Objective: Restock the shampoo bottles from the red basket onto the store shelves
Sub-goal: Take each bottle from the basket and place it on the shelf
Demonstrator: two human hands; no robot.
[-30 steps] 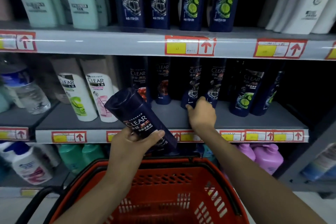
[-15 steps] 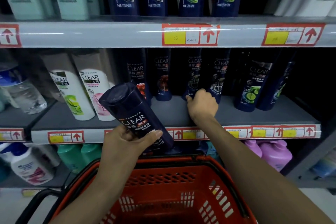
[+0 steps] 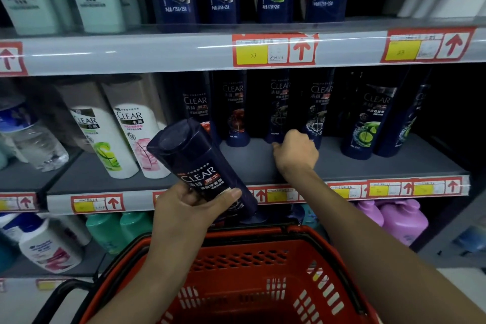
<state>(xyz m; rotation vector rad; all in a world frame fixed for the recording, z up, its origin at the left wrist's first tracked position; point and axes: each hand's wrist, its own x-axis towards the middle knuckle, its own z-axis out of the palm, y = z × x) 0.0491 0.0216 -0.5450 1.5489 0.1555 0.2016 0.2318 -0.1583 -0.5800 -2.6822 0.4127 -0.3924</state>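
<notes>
My left hand grips a dark blue CLEAR shampoo bottle, tilted with its cap up and to the left, in front of the middle shelf's edge. My right hand reaches onto the middle shelf. Its fingers curl around the base of a dark CLEAR bottle standing in the row there, and the fingertips are hidden behind the hand. The red basket sits below both arms, close to me, and I see no bottles in the part of it that shows.
Two white CLEAR bottles stand left on the middle shelf, more dark ones to the right. The upper shelf carries dark blue and pale green bottles. Green, purple and white bottles fill the shelf below.
The view has drifted slightly, so the shelves sit lower and nearer. My left hand has raised the tilted bottle a little. My right hand stays at the same bottle's base.
</notes>
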